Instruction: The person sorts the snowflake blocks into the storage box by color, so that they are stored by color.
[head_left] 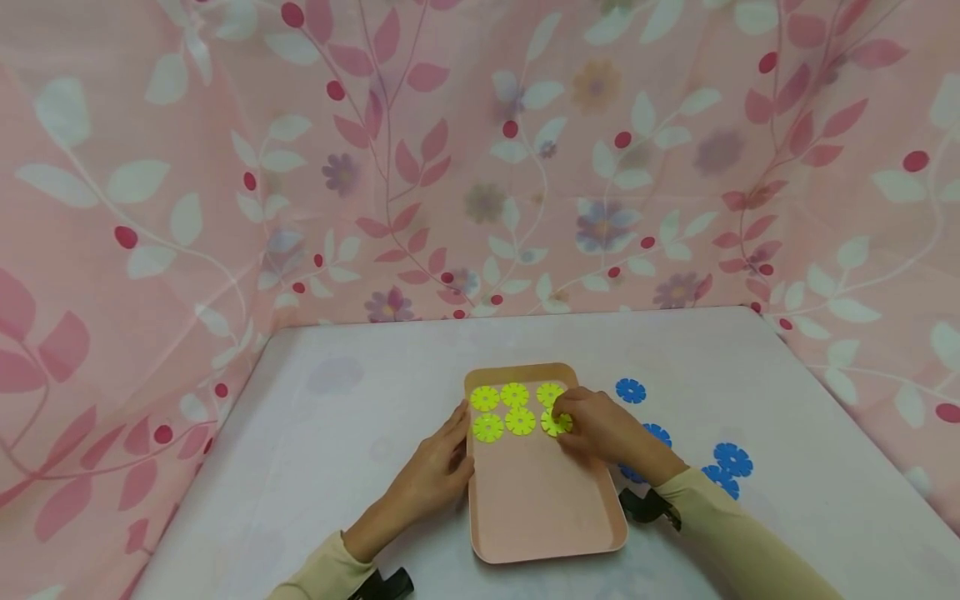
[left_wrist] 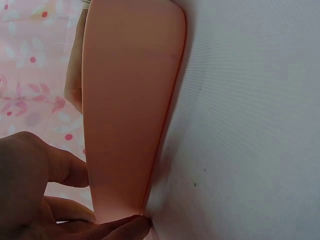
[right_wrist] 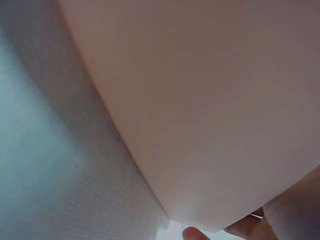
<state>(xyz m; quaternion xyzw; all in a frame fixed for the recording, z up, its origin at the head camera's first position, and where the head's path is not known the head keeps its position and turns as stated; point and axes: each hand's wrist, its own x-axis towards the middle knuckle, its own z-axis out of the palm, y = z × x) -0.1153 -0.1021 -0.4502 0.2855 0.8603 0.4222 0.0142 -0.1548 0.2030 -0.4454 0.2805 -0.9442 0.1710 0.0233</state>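
Observation:
A pink tray [head_left: 540,508] lies on the table with yellow-green notched flower discs in two rows at its far end. My right hand [head_left: 600,425] reaches over the tray's right rim and pinches the near-right disc [head_left: 557,423] between thumb and fingers. Along the left rim rests my left hand [head_left: 435,471], its fingers extended against the tray wall [left_wrist: 130,100], as the left wrist view also shows. In the right wrist view the tray's outer wall [right_wrist: 210,110] fills most of the picture, and only some fingertips [right_wrist: 195,233] show at the bottom.
Several blue flower discs lie on the white table [head_left: 360,467] right of the tray: one blue disc [head_left: 631,390] farther back, others partly behind the right forearm, and a pair of blue discs [head_left: 732,459] farther right. Floral pink cloth [head_left: 480,167] hangs behind.

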